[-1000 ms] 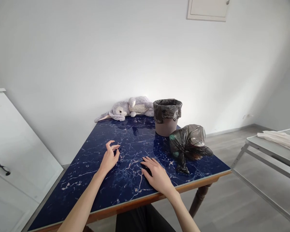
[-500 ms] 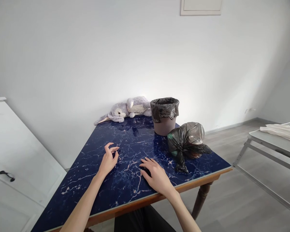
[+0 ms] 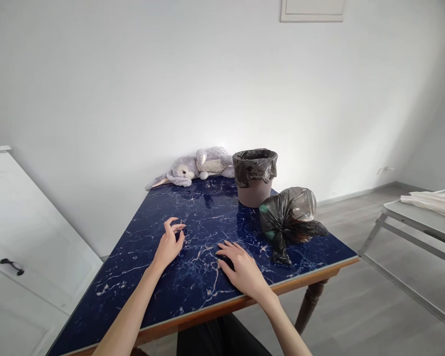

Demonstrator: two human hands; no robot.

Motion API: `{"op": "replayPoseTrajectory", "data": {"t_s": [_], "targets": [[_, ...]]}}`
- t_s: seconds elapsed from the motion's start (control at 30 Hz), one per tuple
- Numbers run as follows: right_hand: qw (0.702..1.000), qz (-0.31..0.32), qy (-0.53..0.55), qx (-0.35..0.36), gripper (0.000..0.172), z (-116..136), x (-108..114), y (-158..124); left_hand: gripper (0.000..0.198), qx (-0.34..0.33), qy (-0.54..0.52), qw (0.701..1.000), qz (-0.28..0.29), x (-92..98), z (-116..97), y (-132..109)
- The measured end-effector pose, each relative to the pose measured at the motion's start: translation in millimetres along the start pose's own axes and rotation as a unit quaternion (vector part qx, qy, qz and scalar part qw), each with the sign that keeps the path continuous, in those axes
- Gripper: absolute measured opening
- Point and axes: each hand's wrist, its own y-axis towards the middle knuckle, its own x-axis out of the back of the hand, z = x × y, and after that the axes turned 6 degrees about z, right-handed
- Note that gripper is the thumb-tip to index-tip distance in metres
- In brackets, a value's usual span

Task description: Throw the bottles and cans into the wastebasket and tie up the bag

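Observation:
My left hand (image 3: 170, 242) is at the middle of the blue marble-patterned table (image 3: 133, 267), fingers loosely curled and apart, holding nothing. Nearer the front edge, my right hand (image 3: 241, 267) lies palm down with its fingers stretched out, also with nothing in it. To the right of that hand sits a knotted black garbage bag (image 3: 291, 215), its see-through film showing some filling inside. Behind the bag stands a grey-brown trash can (image 3: 252, 193), its rim covered by a black liner (image 3: 255, 168) folded over the outside.
A grey plush bunny (image 3: 191, 168) lies on its side along the wall at the table's back. On the left is a white cabinet (image 3: 29, 222) with a black handle. A folding table (image 3: 422, 212) with pale cloth (image 3: 435, 200) stands to the right.
The whole view has shifted slightly, so things appear a little further right. Both hands keep nearly the same pose, and the bag and trash can stay in place on the table.

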Motion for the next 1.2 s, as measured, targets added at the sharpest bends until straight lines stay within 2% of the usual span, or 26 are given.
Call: {"op": "replayPoseTrajectory", "data": {"t_s": [0.13,0.23,0.43,0.53,0.67,0.73,0.87,1.03,1.2], "targets": [[1.0,-0.006,0.017,-0.004,0.031,2.4,1.9,1.3,0.042,-0.009,0.002,1.0,0.002,-1.5,1.9,0.3],[0.997,-0.012,0.073,-0.013,0.03,7.2,9.7,-2.7,0.041,-0.018,0.002,1.0,-0.004,-2.1,1.2,0.2],[0.978,-0.055,0.196,-0.034,0.029,17.6,42.7,-44.3,0.04,-0.034,0.005,0.999,-0.011,-2.5,-2.2,-0.6],[0.961,-0.162,0.218,-0.054,0.027,16.6,61.1,-65.7,0.039,-0.041,0.008,0.999,-0.012,-1.9,-4.7,-0.5],[0.92,-0.348,0.135,-0.118,0.028,1.7,82.0,-76.1,0.035,-0.044,0.014,0.999,-0.017,0.6,-8.4,-0.2],[0.909,-0.382,0.092,-0.141,0.029,-8.9,89.4,-76.9,0.033,-0.041,0.017,0.999,-0.021,1.8,-9.3,0.1],[0.919,-0.36,0.07,-0.142,0.03,-25.4,95.9,-78.0,0.033,-0.032,0.024,0.999,-0.027,2.8,-9.3,1.2],[0.933,-0.325,0.072,-0.139,0.034,-34.8,93.6,-70.3,0.033,-0.019,0.035,0.999,-0.034,3.2,-11.5,1.3],[0.925,-0.339,0.082,-0.149,0.035,-41.3,83.1,-50.8,0.03,-0.012,0.088,0.995,-0.036,2.7,-19.2,-3.5]]}}
